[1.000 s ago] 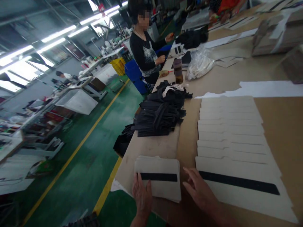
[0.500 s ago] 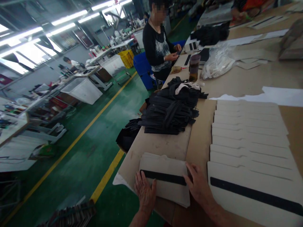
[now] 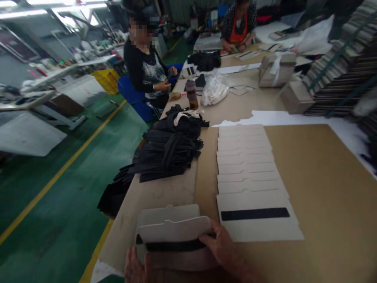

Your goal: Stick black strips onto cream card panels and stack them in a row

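While the left hand (image 3: 134, 269) sits at the bottom edge of the view, cut off below the knuckles, it rests against the near left corner of a small stack of pale grey card pieces with a black strip across the top one (image 3: 173, 236); whether its fingers are curled under the stack or only pressed to it cannot be told. Just right of it, the right hand (image 3: 219, 247) grips the stack's right end, thumb on top and fingers wrapped around the edge, touching the end of the black strip, and the top piece is lifted and tilted away from the ones beneath. The stack lies at the near edge of the brown cardboard-covered worktable (image 3: 318, 188), between the two hands. Behind it, a heap of black fabric strips (image 3: 167, 149) spills over the table's left edge (its lower part hangs out of clear sight). Further right, a row of overlapping pale card pieces (image 3: 247, 165) runs away from the viewer, the nearest bearing a black strip (image 3: 255, 214). A person in a dark top (image 3: 144, 70) stands at the table's far left, beside a brown bottle (image 3: 192, 94) and a clear plastic bag (image 3: 214, 91).
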`<state>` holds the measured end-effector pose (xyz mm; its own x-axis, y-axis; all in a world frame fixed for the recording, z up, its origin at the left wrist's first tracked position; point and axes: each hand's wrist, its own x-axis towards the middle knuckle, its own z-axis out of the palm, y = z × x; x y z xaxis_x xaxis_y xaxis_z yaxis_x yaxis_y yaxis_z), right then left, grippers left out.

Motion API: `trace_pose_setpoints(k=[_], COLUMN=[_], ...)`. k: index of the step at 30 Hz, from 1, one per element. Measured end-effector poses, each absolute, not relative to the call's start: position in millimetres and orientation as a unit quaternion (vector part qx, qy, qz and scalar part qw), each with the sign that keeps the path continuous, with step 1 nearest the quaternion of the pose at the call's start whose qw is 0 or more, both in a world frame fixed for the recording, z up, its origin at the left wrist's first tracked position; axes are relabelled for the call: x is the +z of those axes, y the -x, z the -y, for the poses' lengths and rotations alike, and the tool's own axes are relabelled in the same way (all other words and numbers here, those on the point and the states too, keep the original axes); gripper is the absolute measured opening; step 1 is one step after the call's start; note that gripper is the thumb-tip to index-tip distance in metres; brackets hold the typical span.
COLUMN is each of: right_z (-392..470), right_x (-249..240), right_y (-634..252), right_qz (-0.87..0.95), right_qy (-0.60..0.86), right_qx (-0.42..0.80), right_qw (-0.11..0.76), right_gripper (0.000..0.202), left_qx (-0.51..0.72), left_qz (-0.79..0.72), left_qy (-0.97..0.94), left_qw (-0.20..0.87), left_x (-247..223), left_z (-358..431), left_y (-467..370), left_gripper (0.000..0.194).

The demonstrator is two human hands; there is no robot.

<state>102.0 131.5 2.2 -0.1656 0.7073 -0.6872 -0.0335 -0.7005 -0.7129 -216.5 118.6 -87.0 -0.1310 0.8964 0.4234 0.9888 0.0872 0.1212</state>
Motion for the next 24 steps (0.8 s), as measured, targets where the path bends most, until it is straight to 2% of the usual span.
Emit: trace_pose_setpoints(k=[3, 9, 14, 17, 21, 24], right_z=[-106, -62, -57, -59, -56, -47], right_x=[11, -17, -47, -55, -63, -66], right_y=[-180, -300, -326, -329, -333, -333], right_qz=[0.244, 0.199, 0.235, 0.251, 0.237, 0.301], right_qy=[0.611, 0.733, 0.778, 0.802, 0.833, 0.876], right_qx=[0.7, 0.589, 0.521, 0.485, 0.461, 0.356], right_qw=[0.279, 0.276, 0.262, 0.244, 0.196, 0.123], right_gripper=[0.08, 0.085, 0.083, 0.083, 0.083, 0.081], left_qx=[-0.219, -0.216, -0.158, -0.105, -0.041, 0.048], left_qz=[0.718, 0.597, 0.437, 0.369, 0.353, 0.348], left_qy=[0.653, 0.772, 0.885, 0.922, 0.93, 0.92], left_qw=[0.099, -0.012, -0.045, -0.051, -0.099, -0.171], left_x=[-69, -44, -44, -58, -75, -70], left_z=[-120, -117, -113, -109, -102, -96], left_y=[186, 103, 33, 12, 5, 4], left_gripper=[0.062, 0.057, 0.059, 0.067, 0.07, 0.067])
